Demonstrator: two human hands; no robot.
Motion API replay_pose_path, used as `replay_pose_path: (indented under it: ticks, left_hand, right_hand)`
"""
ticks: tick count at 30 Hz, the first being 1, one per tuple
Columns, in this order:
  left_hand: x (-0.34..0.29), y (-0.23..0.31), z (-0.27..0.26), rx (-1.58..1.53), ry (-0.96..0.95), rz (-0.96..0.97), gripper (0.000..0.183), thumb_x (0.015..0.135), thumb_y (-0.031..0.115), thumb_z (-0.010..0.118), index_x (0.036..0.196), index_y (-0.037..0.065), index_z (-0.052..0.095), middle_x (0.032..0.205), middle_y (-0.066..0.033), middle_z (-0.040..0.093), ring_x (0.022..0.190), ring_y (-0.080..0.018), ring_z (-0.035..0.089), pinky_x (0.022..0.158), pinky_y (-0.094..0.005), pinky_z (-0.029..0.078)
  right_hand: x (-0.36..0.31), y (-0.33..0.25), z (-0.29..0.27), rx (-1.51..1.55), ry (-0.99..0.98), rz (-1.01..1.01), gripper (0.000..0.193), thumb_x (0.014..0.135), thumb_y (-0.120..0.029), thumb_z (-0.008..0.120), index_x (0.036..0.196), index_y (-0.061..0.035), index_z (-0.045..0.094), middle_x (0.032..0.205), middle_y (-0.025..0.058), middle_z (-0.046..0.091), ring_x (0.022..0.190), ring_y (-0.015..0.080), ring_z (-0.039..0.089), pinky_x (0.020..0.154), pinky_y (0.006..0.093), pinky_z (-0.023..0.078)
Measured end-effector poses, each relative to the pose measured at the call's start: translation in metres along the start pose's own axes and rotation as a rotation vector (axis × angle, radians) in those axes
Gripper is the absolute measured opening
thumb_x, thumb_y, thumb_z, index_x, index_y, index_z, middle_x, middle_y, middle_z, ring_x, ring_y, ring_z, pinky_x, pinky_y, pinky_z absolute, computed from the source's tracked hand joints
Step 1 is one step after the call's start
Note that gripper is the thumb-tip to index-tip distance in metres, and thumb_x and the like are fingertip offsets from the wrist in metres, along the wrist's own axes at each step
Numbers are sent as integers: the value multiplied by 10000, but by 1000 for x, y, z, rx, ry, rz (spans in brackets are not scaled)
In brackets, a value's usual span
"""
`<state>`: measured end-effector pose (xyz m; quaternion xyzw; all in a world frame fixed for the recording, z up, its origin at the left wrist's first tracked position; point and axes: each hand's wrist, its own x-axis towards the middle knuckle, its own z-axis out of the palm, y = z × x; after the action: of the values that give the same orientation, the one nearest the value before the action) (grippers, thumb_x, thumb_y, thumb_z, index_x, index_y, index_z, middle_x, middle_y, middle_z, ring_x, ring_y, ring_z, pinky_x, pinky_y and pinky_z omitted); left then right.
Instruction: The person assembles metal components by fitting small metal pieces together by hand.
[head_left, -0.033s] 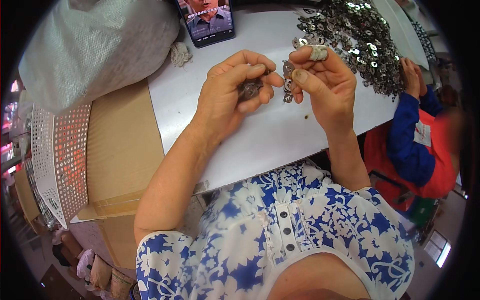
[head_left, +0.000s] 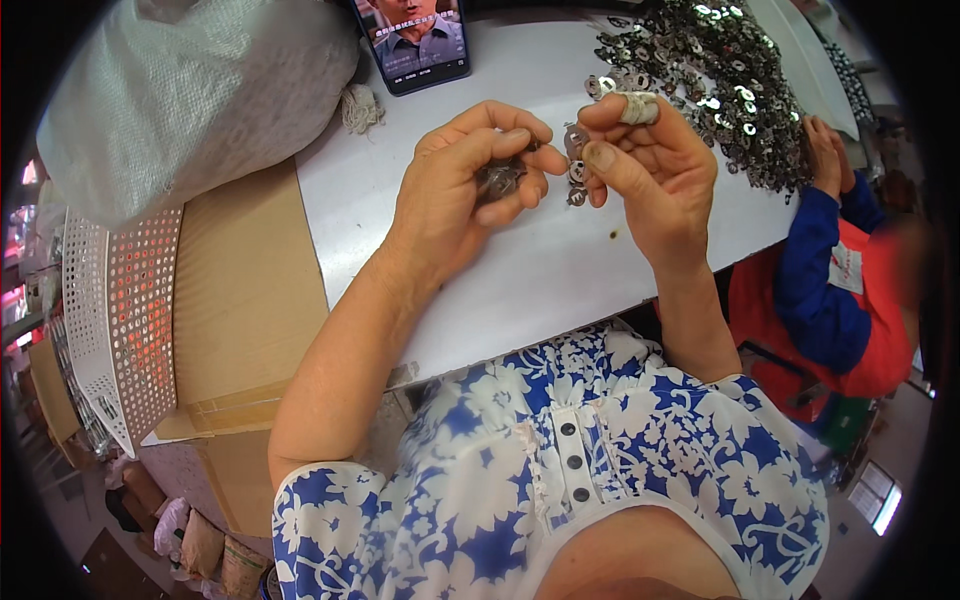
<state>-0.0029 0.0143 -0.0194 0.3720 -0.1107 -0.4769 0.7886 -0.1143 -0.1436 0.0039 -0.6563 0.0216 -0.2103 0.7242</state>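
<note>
Over the white tabletop, my left hand [head_left: 455, 165] is curled around several small dark metal pieces [head_left: 502, 178]. Its thumb and fingertips are drawn together above them. Close by on the right, my right hand [head_left: 655, 175], with whitish tape wrapped round a finger, pinches a small flat metal piece [head_left: 575, 138] between thumb and forefinger. Below that piece, more small metal pieces [head_left: 577, 172] show by the right fingertips; whether they hang joined or lie on the table I cannot tell.
A large heap of shiny metal pieces [head_left: 720, 95] covers the far right of the white table [head_left: 480, 300]. A phone [head_left: 425, 75] stands at the back, near a white woven sack [head_left: 200, 110] and a perforated basket [head_left: 140, 330] on cardboard [head_left: 240, 290]. Another person's hands [head_left: 825, 155] rest beside the heap.
My right hand has shifted very slightly to the right, its thumb a little away from the pinched piece's top. My left hand looks unmoved.
</note>
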Motion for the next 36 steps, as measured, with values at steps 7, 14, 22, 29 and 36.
replay_pose_path:
  ticks: [7, 14, 22, 29, 36]
  left_hand:
    - [0, -1, -3, -251, -72, -116, 336, 1033, 229, 414, 1022, -35, 621, 809, -160, 673, 667, -166, 629, 410, -190, 344]
    - [2, -2, 2, -21, 102, -84, 230, 997, 185, 539, 985, -20, 642, 776, -105, 663, 577, -106, 583, 405, -187, 335]
    - [1, -6, 11, 153, 126, -71, 158, 952, 118, 588, 983, -20, 658, 796, -80, 680, 578, -65, 574, 426, -165, 335]
    - [-4, -9, 25, 331, 119, -163, 124, 929, 140, 650, 969, 27, 683, 788, -40, 693, 605, -56, 596, 456, -167, 362]
    - [-4, -5, 19, 325, 188, -110, 117, 934, 152, 656, 939, 39, 683, 756, -24, 683, 585, -41, 591, 452, -164, 361]
  right_hand:
    - [1, -6, 6, -572, -51, -324, 142, 862, 4, 743, 997, 16, 700, 805, 5, 691, 638, 12, 598, 540, 168, 443]
    - [-15, -2, -23, -1045, -98, 12, 302, 771, -115, 812, 1026, -37, 671, 878, 63, 645, 494, 150, 542, 518, 297, 463]
    - [-15, 9, -42, -851, -34, 81, 204, 822, -43, 745, 1009, -4, 676, 802, 54, 655, 547, 83, 586, 508, 252, 455]
    - [-18, 5, -41, -261, 51, 229, 241, 840, -11, 721, 1069, 38, 662, 722, 6, 619, 561, -5, 513, 520, 165, 395]
    - [-20, 19, -54, -469, 63, 53, 300, 832, 33, 696, 1128, 34, 641, 719, -1, 608, 580, -13, 501, 544, 143, 385]
